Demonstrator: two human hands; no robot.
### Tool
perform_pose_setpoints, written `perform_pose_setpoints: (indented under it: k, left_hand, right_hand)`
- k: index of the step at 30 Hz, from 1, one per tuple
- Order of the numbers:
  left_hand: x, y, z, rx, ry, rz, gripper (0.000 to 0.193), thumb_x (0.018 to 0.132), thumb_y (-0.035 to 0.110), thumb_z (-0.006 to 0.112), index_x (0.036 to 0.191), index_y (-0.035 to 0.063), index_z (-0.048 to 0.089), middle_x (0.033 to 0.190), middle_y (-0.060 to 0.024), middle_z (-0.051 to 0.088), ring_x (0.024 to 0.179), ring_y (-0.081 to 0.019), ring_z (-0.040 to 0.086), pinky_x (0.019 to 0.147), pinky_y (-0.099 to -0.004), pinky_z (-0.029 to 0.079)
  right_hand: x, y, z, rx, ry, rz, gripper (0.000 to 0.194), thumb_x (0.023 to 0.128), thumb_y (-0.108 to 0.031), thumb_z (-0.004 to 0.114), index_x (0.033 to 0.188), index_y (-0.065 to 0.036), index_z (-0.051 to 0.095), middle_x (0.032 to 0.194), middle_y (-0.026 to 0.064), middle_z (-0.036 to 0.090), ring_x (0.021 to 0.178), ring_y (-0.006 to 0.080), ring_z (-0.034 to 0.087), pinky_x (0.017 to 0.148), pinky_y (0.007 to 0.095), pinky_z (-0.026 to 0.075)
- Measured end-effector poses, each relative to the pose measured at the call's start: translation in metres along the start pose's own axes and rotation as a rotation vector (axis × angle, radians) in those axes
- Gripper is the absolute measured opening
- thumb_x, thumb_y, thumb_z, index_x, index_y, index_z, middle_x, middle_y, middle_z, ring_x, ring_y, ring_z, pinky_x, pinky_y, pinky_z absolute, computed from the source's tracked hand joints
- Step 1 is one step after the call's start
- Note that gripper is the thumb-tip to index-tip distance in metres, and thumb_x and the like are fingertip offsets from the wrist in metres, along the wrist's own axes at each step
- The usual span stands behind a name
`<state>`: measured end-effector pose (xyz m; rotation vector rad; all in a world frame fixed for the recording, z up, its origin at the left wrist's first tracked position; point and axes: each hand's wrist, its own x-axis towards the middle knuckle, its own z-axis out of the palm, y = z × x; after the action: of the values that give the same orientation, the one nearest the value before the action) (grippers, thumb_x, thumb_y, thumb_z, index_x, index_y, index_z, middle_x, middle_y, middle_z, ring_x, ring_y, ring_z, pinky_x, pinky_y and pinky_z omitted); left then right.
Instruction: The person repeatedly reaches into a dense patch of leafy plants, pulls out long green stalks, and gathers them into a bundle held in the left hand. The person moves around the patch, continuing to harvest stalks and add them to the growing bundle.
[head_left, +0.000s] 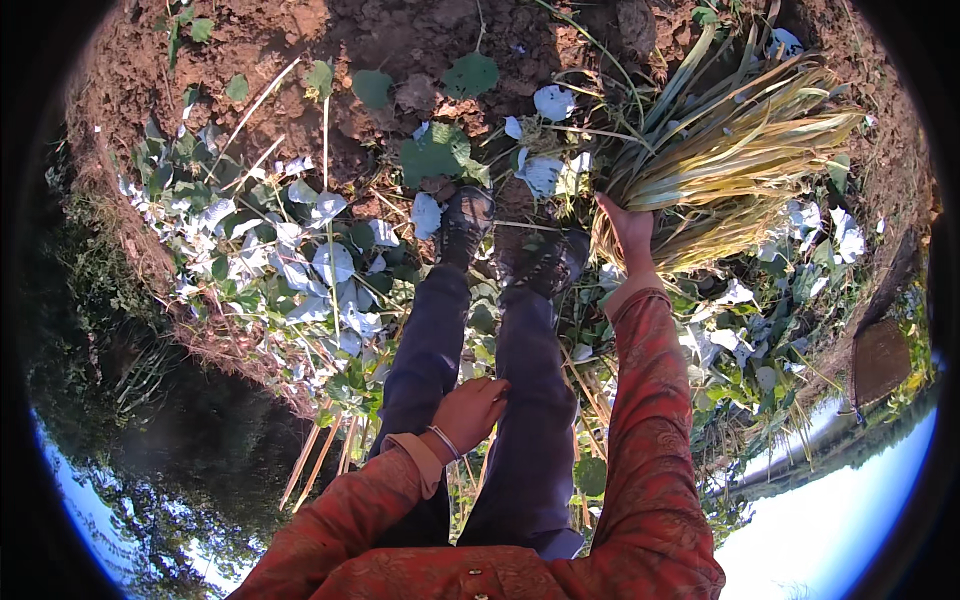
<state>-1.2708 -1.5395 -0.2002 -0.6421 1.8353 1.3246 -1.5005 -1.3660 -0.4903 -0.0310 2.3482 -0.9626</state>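
Observation:
My right hand (630, 229) grips the gathered end of a large bundle of long, yellow-green dry grass blades (739, 165). The blades fan out toward the upper right, low over the leafy ground. My left hand (469, 416), with a bangle (445, 442) at the wrist, is in front of my legs at about knee height. Its fingers are bent and close together; the palm is turned away, so whether anything is in it stays hidden. Both forearms wear red patterned sleeves (651, 382).
My dark shoes (465, 225) stand among broad-leaved plants (322, 255), whose leaves gleam in the sun. Bare brown soil (292, 45) lies ahead. Pale cut stalks (319, 457) rise by my legs. Dark bushes (112, 315) are at left, and a brown panel-like object (881, 361) is at far right.

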Motion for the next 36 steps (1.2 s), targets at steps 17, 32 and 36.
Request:
perform_pose_setpoints:
  k: [17, 32, 36]
  left_hand:
    - [-0.024, 0.036, -0.003, 0.284, -0.042, 0.144, 0.018, 0.085, 0.015, 0.056, 0.101, 0.0088, 0.059, 0.086, -0.0111, 0.061, 0.084, -0.0302, 0.059, 0.073, -0.0408, 0.048]
    - [-0.05, 0.171, -0.042, 0.532, -0.003, 0.491, 0.017, 0.083, 0.013, 0.057, 0.098, 0.0067, 0.059, 0.086, -0.012, 0.062, 0.081, -0.0317, 0.059, 0.072, -0.0407, 0.048]
    - [-0.05, 0.175, -0.037, 0.474, -0.021, 0.617, 0.019, 0.082, 0.009, 0.06, 0.101, 0.0053, 0.059, 0.087, -0.0135, 0.062, 0.079, -0.0322, 0.062, 0.07, -0.0376, 0.05]
  right_hand:
    - [-0.055, -0.078, -0.067, 0.266, 0.134, 0.341, 0.094, 0.07, -0.037, 0.078, 0.137, 0.006, 0.029, 0.124, 0.0224, 0.055, 0.115, 0.03, 0.054, 0.096, 0.0351, 0.04]
    - [-0.169, -0.092, -0.185, 0.851, 0.103, 0.52, 0.052, 0.081, -0.023, 0.066, 0.126, 0.0, 0.052, 0.098, 0.009, 0.066, 0.078, 0.016, 0.064, 0.066, 0.0269, 0.05]
    - [-0.212, -0.113, -0.212, 0.891, 0.181, 0.565, 0.032, 0.078, -0.012, 0.071, 0.104, 0.003, 0.057, 0.081, 0.0061, 0.063, 0.064, 0.012, 0.061, 0.053, 0.0238, 0.048]
